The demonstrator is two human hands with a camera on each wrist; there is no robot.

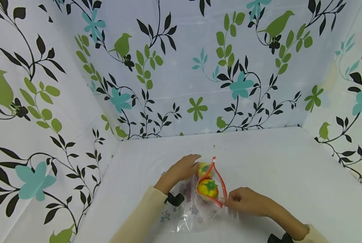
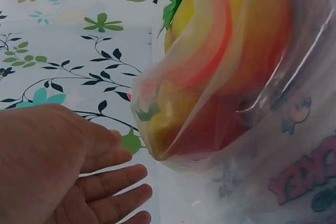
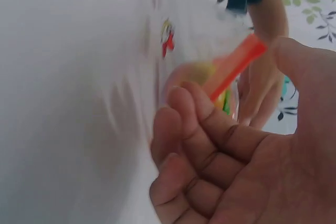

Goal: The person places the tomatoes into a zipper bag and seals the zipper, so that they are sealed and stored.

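Gaping between the two hands, the red-edged mouth (image 1: 223, 184) of the clear bag (image 1: 184, 216) shows two yellow-and-red fruits (image 1: 207, 189) inside, their bulk seemingly helping to prop it apart on the white table (image 1: 269, 162). The left hand (image 1: 182, 168) stands just beside the bag's far end, fingers loose and extended, perhaps to steady it. The right hand's (image 1: 247, 201) fingers curl at the mouth's near corner, probably to spread it, though whether they pinch it I cannot tell.
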